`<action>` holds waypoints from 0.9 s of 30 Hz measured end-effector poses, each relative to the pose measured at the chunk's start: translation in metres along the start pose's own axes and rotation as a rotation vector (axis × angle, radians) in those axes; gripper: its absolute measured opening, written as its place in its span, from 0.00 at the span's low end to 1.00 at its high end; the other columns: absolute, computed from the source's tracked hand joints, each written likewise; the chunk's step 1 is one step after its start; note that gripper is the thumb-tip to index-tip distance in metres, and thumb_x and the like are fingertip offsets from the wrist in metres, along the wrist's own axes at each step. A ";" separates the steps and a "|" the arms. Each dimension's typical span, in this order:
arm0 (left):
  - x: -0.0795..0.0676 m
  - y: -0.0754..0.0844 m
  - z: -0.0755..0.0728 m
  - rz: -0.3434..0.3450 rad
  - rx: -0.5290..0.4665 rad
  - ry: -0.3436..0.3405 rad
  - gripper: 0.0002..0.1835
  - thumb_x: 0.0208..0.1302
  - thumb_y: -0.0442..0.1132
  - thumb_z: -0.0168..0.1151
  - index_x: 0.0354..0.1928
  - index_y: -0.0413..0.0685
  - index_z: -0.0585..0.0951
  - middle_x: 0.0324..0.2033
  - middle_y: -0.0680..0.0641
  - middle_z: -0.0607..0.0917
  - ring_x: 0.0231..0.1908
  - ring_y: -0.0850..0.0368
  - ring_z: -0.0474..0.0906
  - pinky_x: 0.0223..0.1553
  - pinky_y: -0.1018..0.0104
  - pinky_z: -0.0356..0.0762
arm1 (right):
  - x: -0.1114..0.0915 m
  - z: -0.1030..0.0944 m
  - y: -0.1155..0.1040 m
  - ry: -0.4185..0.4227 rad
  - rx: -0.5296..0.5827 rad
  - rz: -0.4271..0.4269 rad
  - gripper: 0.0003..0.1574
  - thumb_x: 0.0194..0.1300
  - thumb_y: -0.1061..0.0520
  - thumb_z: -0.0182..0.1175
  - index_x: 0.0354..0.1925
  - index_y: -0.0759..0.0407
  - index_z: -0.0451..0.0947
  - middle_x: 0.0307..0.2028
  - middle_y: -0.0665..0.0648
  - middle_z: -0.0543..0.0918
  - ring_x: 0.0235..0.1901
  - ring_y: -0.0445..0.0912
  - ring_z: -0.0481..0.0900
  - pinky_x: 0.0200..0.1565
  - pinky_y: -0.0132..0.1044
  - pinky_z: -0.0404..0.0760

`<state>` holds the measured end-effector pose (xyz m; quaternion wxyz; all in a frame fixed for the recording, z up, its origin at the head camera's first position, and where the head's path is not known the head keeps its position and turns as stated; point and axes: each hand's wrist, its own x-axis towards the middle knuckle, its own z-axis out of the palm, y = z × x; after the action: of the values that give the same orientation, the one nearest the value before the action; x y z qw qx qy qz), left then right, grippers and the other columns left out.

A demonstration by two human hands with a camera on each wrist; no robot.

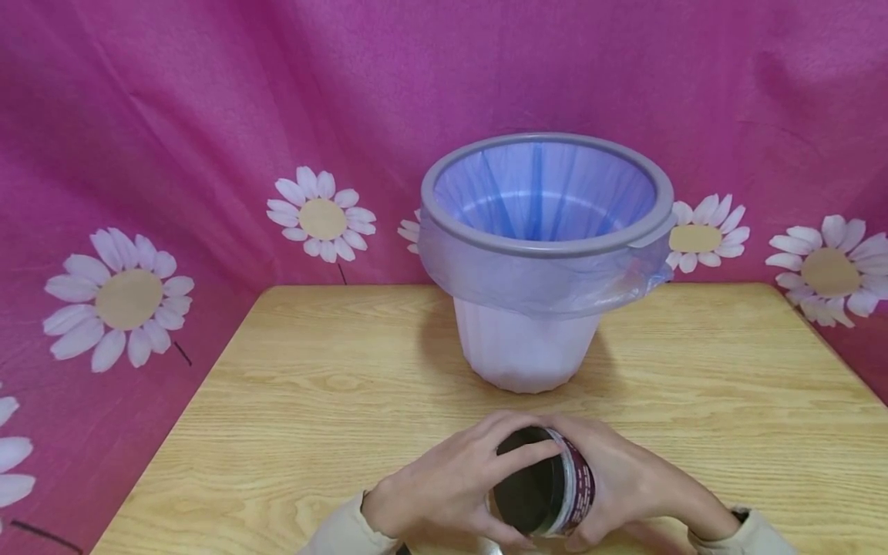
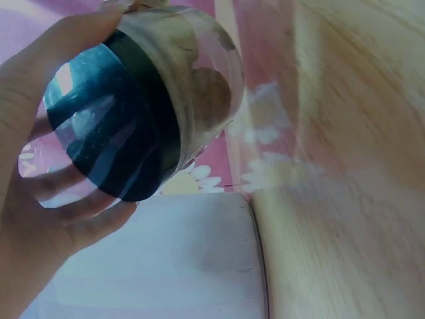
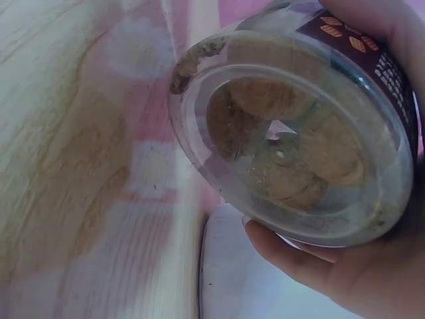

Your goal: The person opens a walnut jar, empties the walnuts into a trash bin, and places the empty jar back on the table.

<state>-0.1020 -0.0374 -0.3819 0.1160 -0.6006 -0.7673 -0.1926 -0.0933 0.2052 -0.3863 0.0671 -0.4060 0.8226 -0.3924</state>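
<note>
Near the table's front edge, both hands hold a clear plastic jar (image 3: 285, 146) tilted on its side. Its dark lid (image 2: 119, 126) faces left, and a maroon label (image 1: 581, 486) wraps the body. Round brown cookies (image 3: 332, 149) show through the base in the right wrist view. My left hand (image 1: 458, 474) grips the lid, fingers spread around its rim with the thumb on the opposite side. Around the labelled body curls my right hand (image 1: 624, 478), fingers on one side and thumb on the other.
Beyond the hands stands a white bin (image 1: 527, 347) with a grey rim and a bluish bag liner folded over it. The wood-grain table (image 1: 312, 385) is backed by a pink cloth (image 1: 388, 77) with daisies. A pale, round-cornered surface (image 2: 186, 259) shows below the jar.
</note>
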 end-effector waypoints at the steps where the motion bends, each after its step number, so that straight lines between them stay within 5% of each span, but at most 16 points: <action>1: 0.000 0.000 0.000 -0.014 -0.007 -0.010 0.53 0.45 0.63 0.73 0.72 0.55 0.60 0.67 0.45 0.61 0.66 0.57 0.58 0.67 0.69 0.55 | 0.000 0.000 0.000 0.003 -0.003 -0.002 0.66 0.30 0.44 0.82 0.67 0.42 0.61 0.55 0.44 0.76 0.48 0.40 0.76 0.47 0.37 0.77; 6: -0.001 0.002 0.000 -0.051 -0.050 -0.063 0.55 0.44 0.56 0.77 0.73 0.59 0.57 0.70 0.47 0.55 0.68 0.58 0.53 0.68 0.68 0.53 | -0.001 0.000 -0.001 0.014 -0.009 0.020 0.66 0.28 0.44 0.82 0.67 0.42 0.61 0.55 0.44 0.76 0.48 0.41 0.76 0.48 0.37 0.77; 11: -0.001 0.002 0.001 -0.054 -0.078 -0.040 0.55 0.43 0.53 0.79 0.73 0.58 0.58 0.69 0.47 0.56 0.67 0.57 0.54 0.68 0.69 0.53 | -0.004 -0.001 -0.002 0.027 -0.064 0.062 0.66 0.27 0.41 0.82 0.65 0.42 0.62 0.54 0.42 0.75 0.48 0.40 0.75 0.47 0.37 0.77; 19: 0.000 0.001 0.001 -0.019 -0.077 -0.059 0.54 0.39 0.48 0.81 0.71 0.60 0.61 0.71 0.47 0.53 0.70 0.57 0.48 0.69 0.67 0.49 | -0.001 -0.001 -0.001 0.015 -0.006 0.014 0.62 0.29 0.44 0.82 0.64 0.42 0.63 0.51 0.44 0.77 0.45 0.40 0.76 0.44 0.36 0.78; 27: 0.000 0.001 0.001 -0.040 -0.053 -0.067 0.54 0.41 0.52 0.78 0.72 0.61 0.58 0.71 0.48 0.54 0.68 0.57 0.52 0.68 0.68 0.52 | -0.001 0.000 -0.001 0.023 -0.029 0.026 0.65 0.28 0.43 0.83 0.65 0.41 0.63 0.54 0.42 0.76 0.48 0.40 0.76 0.46 0.36 0.78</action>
<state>-0.1005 -0.0369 -0.3825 0.0702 -0.5940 -0.7773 -0.1951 -0.0920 0.2059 -0.3858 0.0569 -0.3917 0.8341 -0.3841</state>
